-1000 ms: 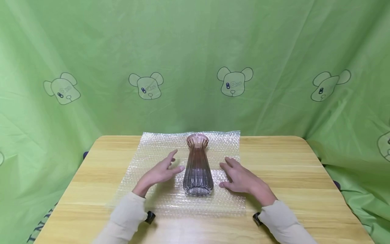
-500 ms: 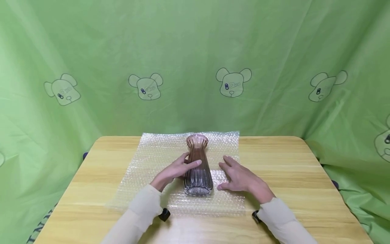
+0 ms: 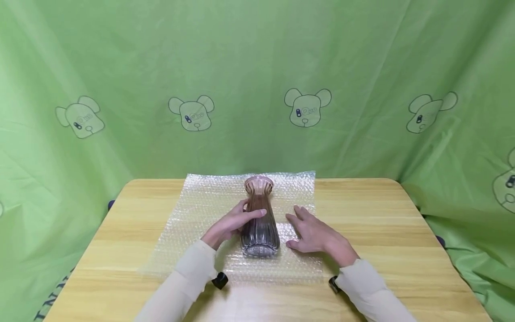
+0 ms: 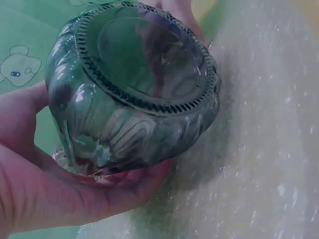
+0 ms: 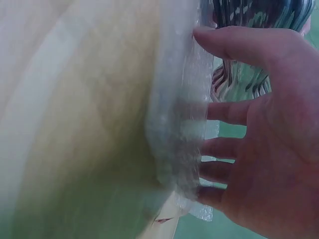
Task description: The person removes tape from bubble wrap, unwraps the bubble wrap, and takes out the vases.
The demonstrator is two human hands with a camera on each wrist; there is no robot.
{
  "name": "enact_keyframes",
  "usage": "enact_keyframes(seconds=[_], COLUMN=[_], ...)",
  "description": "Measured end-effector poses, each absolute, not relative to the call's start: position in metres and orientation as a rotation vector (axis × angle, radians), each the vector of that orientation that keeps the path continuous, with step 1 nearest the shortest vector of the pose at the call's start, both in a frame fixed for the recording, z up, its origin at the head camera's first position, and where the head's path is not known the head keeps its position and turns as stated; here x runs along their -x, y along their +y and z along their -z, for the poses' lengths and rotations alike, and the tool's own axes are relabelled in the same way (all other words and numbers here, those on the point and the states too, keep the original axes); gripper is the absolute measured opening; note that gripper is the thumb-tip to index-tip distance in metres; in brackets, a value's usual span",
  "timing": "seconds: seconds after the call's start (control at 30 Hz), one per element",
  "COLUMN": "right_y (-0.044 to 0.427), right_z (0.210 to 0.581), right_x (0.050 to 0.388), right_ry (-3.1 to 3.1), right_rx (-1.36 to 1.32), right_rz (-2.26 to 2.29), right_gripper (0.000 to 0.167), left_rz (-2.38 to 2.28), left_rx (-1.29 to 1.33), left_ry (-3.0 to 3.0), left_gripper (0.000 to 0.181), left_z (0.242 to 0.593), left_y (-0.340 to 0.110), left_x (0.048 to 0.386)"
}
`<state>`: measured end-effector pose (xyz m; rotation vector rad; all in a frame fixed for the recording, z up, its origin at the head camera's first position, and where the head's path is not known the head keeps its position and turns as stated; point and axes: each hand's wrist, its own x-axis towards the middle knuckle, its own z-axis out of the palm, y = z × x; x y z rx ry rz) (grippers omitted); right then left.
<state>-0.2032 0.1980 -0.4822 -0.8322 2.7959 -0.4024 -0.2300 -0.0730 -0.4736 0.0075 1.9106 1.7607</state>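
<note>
A ribbed glass vase, pinkish at the mouth and grey toward the base, lies on its side on a sheet of bubble wrap. Its mouth points away from me. My left hand grips the vase from the left, thumb over the top. In the left wrist view its fingers curl under the glass, and the round base faces the camera. To the right, my right hand has spread fingers at the bubble wrap, apart from the vase. The right wrist view shows its fingertips meeting the wrap.
The wooden table extends beyond the wrap on both sides. A green curtain with bear-head outlines hangs behind the table and along its sides. Dark wrist devices sit beneath both cuffs.
My left hand has moved right and taken hold of the vase. The right hand stays nearly where it was, shifting slightly left. The vase has barely moved.
</note>
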Motion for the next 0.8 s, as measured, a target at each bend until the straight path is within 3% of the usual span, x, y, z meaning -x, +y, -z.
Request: enact_keyframes(seconds=[0.33, 0.8], right_y=[0.199, 0.207], right_z=[0.482, 0.490], right_x=[0.198, 0.191], right_ry=[2.793, 2.823], right_rx=[0.817, 0.854], right_rz=[0.411, 0.403], right_gripper=[0.081, 0.081], left_rz=[-1.909, -2.025], left_rx=[0.030, 0.085], left_ry=[1.686, 1.690], left_gripper=[0.097, 0.101], left_z=[0.466, 0.410], left_y=[-0.079, -0.117], left_x=[0.231, 0.229])
